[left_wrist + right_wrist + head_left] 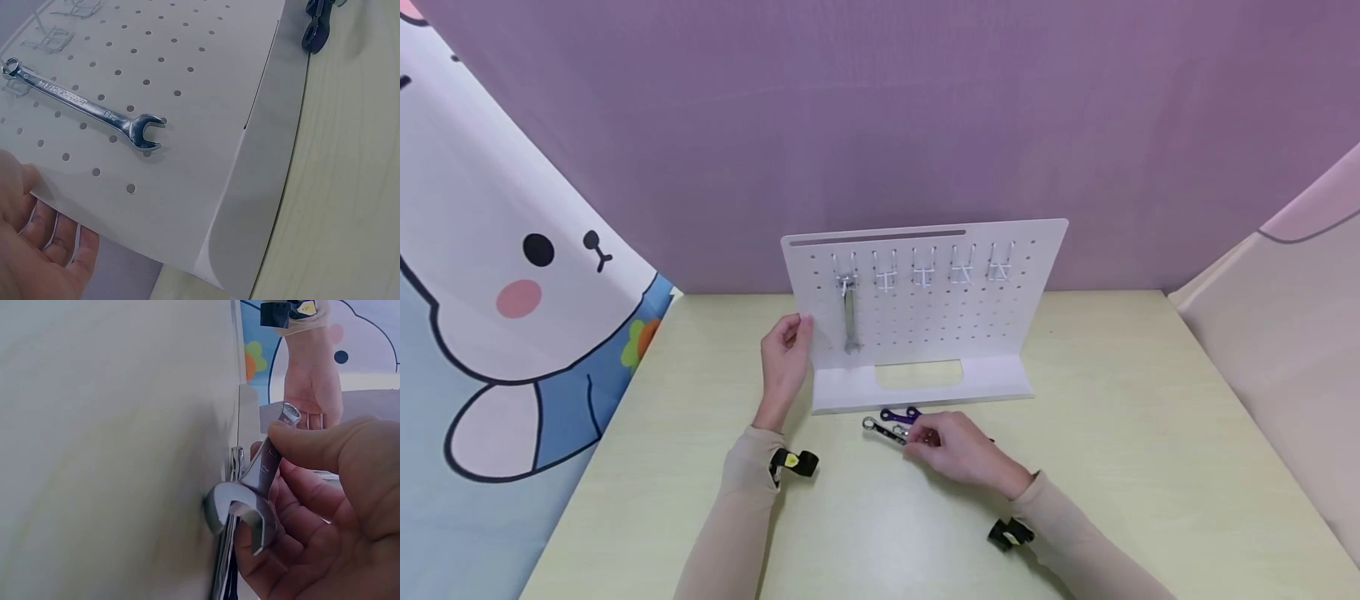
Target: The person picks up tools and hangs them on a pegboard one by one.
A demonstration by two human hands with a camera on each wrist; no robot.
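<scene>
At the left edge of a white pegboard stand, my left hand holds the board, thumb on its front face and fingers behind the edge. Near it a silver combination wrench hangs from the leftmost hook, open end down. In front of the stand's base, my right hand pinches another silver combination wrench between thumb and fingers, just above the table. Beside and partly under that hand lie more wrenches, among them a purple-dark one and a black-and-silver one; the hand hides the rest.
Several wire hooks line the board's upper part to the right of the hanging wrench. The stand's base has a cut-out and rests on the pale wooden table. A purple curtain is behind, with a cartoon-printed cloth at left.
</scene>
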